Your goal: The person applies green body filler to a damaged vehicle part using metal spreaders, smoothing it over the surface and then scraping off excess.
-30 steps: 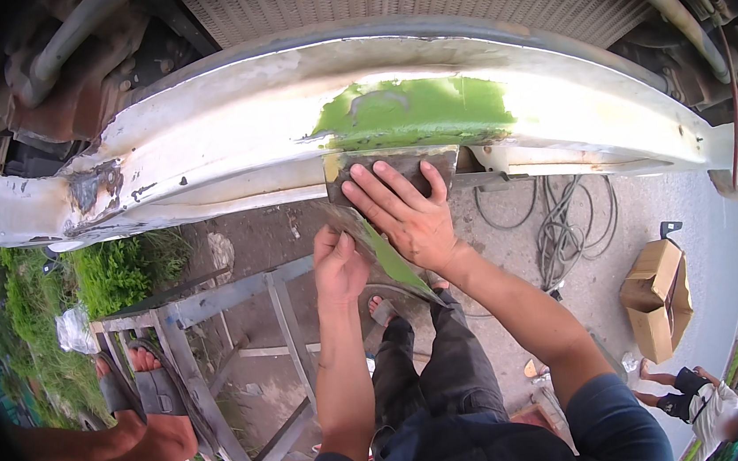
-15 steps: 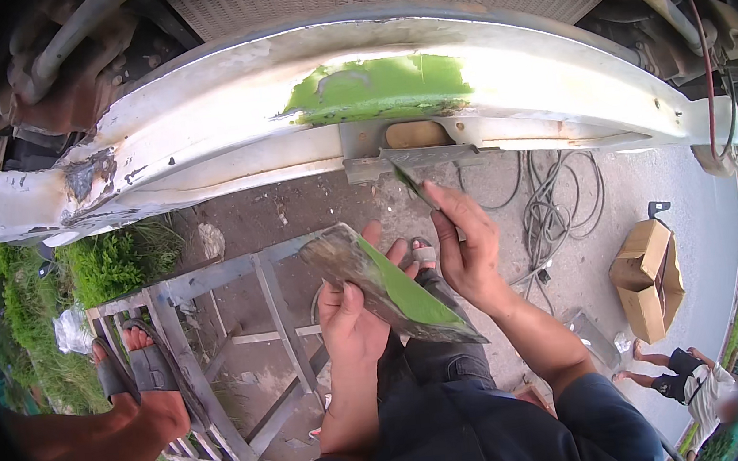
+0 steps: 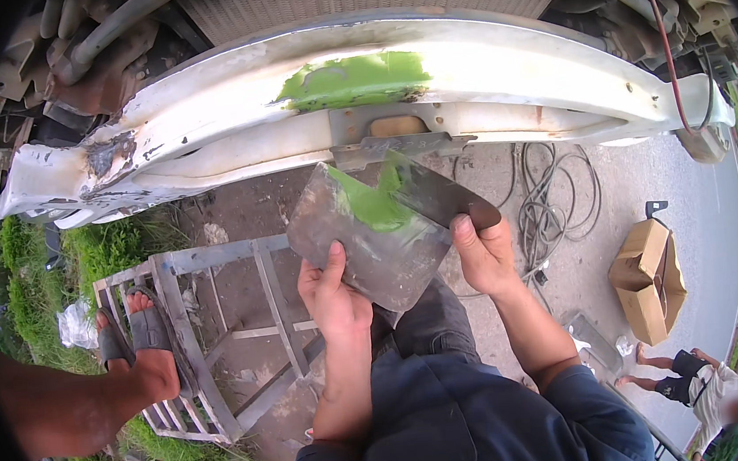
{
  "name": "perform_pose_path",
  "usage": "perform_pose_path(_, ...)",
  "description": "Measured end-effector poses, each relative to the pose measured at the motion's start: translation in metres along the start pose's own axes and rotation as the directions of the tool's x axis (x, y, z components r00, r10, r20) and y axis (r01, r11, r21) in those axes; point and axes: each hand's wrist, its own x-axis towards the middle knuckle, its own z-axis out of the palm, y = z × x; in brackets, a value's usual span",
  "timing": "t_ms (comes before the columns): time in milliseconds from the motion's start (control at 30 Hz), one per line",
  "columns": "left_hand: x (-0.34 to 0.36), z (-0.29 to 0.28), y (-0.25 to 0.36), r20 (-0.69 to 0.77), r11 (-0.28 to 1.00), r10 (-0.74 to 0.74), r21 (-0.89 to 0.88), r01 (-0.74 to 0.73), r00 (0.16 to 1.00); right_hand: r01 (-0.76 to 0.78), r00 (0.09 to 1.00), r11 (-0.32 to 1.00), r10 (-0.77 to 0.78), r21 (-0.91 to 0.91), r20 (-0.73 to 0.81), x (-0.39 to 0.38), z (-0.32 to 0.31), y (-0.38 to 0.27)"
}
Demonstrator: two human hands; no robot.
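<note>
My left hand (image 3: 338, 303) grips a thin grey metal plate (image 3: 395, 272) by its near left edge, thumb on top. Wet-looking green putty (image 3: 371, 208) lies smeared over the plate's upper middle. In my right hand (image 3: 489, 254) is a dark flat spreader (image 3: 447, 189), pinched at its right corner. Its far end carries green putty and meets the putty on the plate. Beyond both hands runs a white vehicle bumper (image 3: 214, 94), chipped at its left end, with a green putty patch (image 3: 355, 81) on its middle.
A metal frame (image 3: 278, 301) stands at left, with another person's sandalled feet (image 3: 149, 327) on it. Coiled hose or cable (image 3: 553, 199) lies on the ground at right, near a cardboard box (image 3: 645, 279). Another person (image 3: 699, 381) is at lower right.
My right hand has lowered the spreader from above onto the plate's putty. The plate has turned to show more of its face. The view has shifted slightly.
</note>
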Motion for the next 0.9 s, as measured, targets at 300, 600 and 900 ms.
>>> perform_pose_path(300, 0.000, -0.005, -0.003, 0.064, 0.981, 0.087, 0.169, -0.097, 0.994, -0.017, 0.937, 0.868, 0.187, -0.495, 0.296, -0.022, -0.034, -0.031)
perform_pose_path(600, -0.034, 0.040, -0.004, 0.234, 0.811, 0.479, 0.251, -0.528, 0.846, -0.323, 0.945, 0.832, 0.310, -0.451, -0.104, -0.024, -0.026, -0.059)
perform_pose_path(900, -0.031, -0.004, -0.014, 0.657, 0.216, 0.581, 0.444, -0.869, 0.480, -0.302, 0.933, 0.897, 0.347, 0.321, -0.091, -0.015, 0.003, -0.019)
